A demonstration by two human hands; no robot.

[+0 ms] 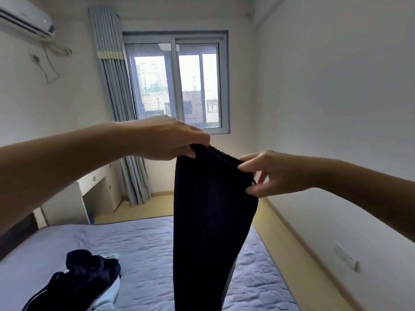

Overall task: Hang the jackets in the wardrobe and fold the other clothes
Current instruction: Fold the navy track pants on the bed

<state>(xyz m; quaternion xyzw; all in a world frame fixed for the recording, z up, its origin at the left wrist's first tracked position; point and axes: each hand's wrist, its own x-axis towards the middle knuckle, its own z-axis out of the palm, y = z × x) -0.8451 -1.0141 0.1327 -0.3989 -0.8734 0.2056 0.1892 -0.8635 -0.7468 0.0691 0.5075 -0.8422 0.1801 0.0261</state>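
Left hand (170, 140), right hand (276, 173) pinching black trousers (213, 221) waistband above bed (146, 243)

Daylight comes through a grey-framed window (177, 86) in the far white wall. A blue-grey curtain (116, 97) hangs gathered at its left. An air conditioner (24, 17) sits high on the left wall, with a white desk (94, 185) lower down. A bed (139, 241) with a quilted blue cover stands on the yellowish floor (278, 232).

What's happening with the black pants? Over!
Left hand, right hand: pinching the waistband. Black pants hang above the bed, not yet folded. Clothes pile apart at left; nothing blocking.
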